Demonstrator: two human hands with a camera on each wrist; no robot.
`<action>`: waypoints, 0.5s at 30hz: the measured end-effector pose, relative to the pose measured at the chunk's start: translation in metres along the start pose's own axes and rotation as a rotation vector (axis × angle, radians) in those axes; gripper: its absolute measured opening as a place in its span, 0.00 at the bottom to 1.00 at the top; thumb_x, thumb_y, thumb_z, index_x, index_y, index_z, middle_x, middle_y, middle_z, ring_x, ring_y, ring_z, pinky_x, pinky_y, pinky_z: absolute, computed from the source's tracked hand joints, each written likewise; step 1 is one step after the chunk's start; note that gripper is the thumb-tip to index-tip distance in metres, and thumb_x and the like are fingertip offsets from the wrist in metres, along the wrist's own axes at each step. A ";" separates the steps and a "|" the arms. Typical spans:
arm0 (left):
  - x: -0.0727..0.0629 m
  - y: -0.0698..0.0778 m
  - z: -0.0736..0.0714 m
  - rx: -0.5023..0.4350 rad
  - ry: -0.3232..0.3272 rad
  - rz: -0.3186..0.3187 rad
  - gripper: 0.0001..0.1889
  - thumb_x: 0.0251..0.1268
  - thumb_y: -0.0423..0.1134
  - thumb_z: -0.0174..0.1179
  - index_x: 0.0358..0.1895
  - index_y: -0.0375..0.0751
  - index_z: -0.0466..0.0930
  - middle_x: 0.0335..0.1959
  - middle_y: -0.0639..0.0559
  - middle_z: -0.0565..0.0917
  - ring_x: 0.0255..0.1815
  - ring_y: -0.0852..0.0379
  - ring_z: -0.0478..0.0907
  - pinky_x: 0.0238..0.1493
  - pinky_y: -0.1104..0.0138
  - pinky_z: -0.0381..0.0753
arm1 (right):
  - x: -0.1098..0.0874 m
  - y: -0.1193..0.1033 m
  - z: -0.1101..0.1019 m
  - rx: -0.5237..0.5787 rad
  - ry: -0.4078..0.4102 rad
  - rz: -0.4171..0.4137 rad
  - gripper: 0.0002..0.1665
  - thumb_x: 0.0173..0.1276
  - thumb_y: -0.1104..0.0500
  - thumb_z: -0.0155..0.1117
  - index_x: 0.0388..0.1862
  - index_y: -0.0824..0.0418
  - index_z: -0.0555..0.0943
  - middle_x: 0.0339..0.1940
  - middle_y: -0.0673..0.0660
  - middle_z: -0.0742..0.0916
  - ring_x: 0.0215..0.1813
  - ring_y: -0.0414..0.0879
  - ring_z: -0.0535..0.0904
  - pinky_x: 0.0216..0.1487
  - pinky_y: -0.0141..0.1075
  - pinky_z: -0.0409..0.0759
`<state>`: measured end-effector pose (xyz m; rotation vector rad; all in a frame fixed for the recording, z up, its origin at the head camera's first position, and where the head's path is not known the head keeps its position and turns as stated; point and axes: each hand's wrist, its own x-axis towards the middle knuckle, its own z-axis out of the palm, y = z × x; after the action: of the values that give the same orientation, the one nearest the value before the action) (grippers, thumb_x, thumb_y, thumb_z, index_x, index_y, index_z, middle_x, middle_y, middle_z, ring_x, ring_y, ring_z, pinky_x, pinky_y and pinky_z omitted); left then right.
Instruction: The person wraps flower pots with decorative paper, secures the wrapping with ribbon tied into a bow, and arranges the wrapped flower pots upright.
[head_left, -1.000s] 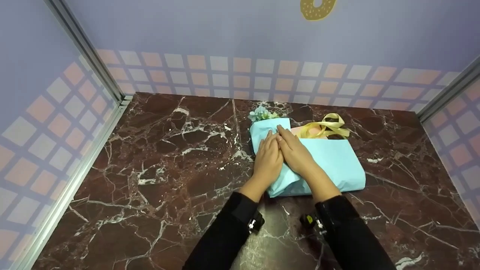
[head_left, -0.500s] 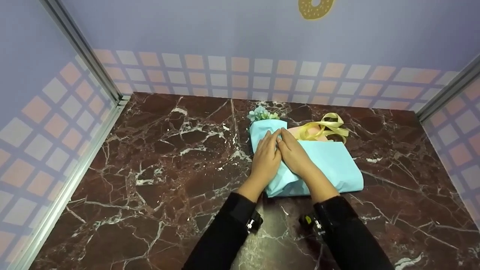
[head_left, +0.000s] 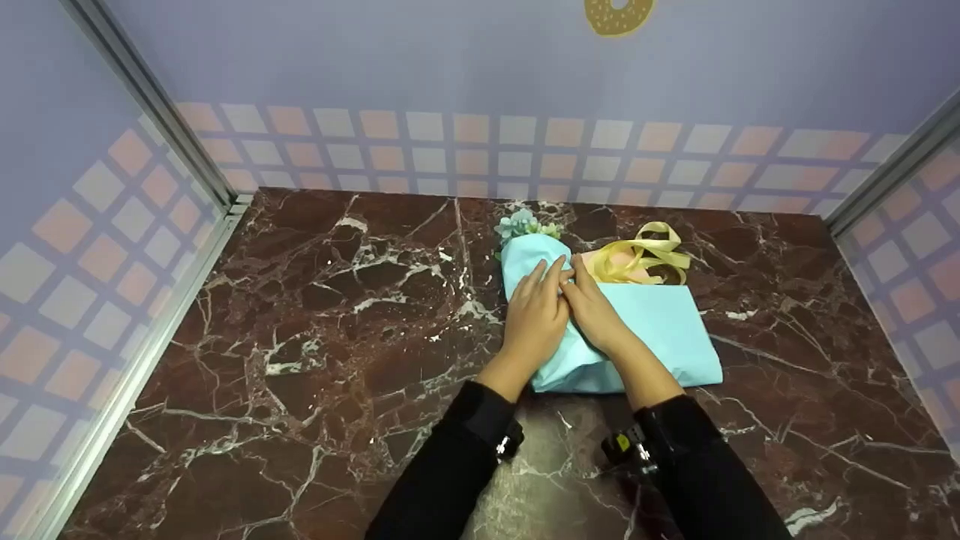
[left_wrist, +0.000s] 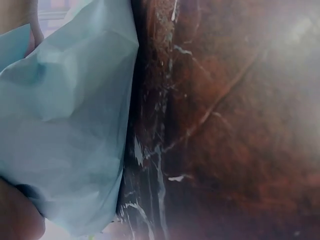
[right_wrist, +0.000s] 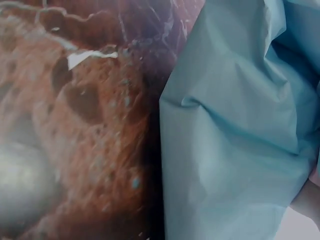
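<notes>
Light blue wrapping paper [head_left: 652, 322] lies on the marble surface, its left part folded over. A blue and green flower bunch [head_left: 521, 225] sticks out of the fold's top. My left hand [head_left: 535, 319] rests on the folded left part, fingers extended away from me. Beside it, my right hand [head_left: 596, 309] presses along the fold's inner edge; the fingertips of both hands meet. What lies under the fingers is hidden. The left wrist view shows the creased paper [left_wrist: 65, 130] close up; the right wrist view shows its gathered side [right_wrist: 230, 135].
Yellow ribbon [head_left: 637, 259] loops out of the paper's right part, over something pale pink. The reddish-brown marble surface [head_left: 337, 420] reaches a back wall [head_left: 420, 67] with a checked border. Side panels stand left and right.
The fold's top edge has gone from squared to rounded. My hands stay on the paper; the left fingers have spread slightly and the right fingertips have shifted a little right.
</notes>
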<state>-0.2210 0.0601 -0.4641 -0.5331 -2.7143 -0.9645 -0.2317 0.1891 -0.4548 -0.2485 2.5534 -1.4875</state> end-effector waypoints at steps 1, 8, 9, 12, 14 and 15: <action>0.000 0.001 0.000 0.023 -0.008 0.005 0.28 0.74 0.39 0.45 0.75 0.43 0.58 0.66 0.52 0.74 0.75 0.52 0.55 0.74 0.56 0.52 | -0.001 0.002 -0.001 0.017 -0.004 0.001 0.43 0.80 0.42 0.33 0.79 0.65 0.36 0.80 0.63 0.46 0.79 0.55 0.40 0.75 0.52 0.41; 0.002 0.004 0.003 0.132 -0.030 0.035 0.30 0.74 0.46 0.47 0.77 0.46 0.56 0.67 0.56 0.74 0.75 0.52 0.55 0.73 0.54 0.53 | -0.004 0.011 -0.009 0.009 -0.058 -0.001 0.41 0.80 0.39 0.30 0.80 0.61 0.39 0.80 0.61 0.47 0.78 0.56 0.40 0.75 0.55 0.40; 0.002 0.004 0.003 0.132 -0.035 0.035 0.30 0.73 0.46 0.47 0.76 0.47 0.57 0.66 0.57 0.74 0.75 0.52 0.55 0.74 0.54 0.52 | -0.005 0.012 -0.011 -0.005 -0.064 -0.012 0.41 0.80 0.40 0.30 0.80 0.62 0.39 0.80 0.61 0.47 0.78 0.56 0.40 0.75 0.55 0.41; 0.001 0.004 0.002 0.133 -0.045 0.041 0.27 0.71 0.47 0.50 0.72 0.51 0.66 0.66 0.59 0.74 0.75 0.51 0.55 0.74 0.54 0.52 | -0.007 0.015 -0.016 -0.068 -0.078 -0.029 0.38 0.81 0.42 0.31 0.80 0.61 0.43 0.80 0.60 0.50 0.78 0.58 0.44 0.74 0.56 0.43; 0.001 0.004 0.000 0.133 -0.049 0.045 0.24 0.70 0.47 0.51 0.68 0.54 0.73 0.65 0.60 0.74 0.75 0.50 0.56 0.74 0.54 0.52 | -0.009 0.017 -0.022 -0.121 -0.091 -0.023 0.37 0.81 0.42 0.32 0.80 0.59 0.47 0.79 0.60 0.53 0.77 0.59 0.47 0.74 0.58 0.45; 0.002 0.005 0.000 0.139 -0.052 0.049 0.22 0.71 0.48 0.52 0.66 0.55 0.75 0.65 0.61 0.74 0.75 0.49 0.56 0.73 0.54 0.52 | -0.010 0.018 -0.025 -0.153 -0.096 -0.024 0.37 0.80 0.41 0.33 0.80 0.59 0.48 0.79 0.60 0.55 0.77 0.60 0.48 0.73 0.58 0.46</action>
<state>-0.2204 0.0636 -0.4607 -0.6023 -2.7739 -0.7526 -0.2289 0.2215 -0.4577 -0.3631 2.5977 -1.2560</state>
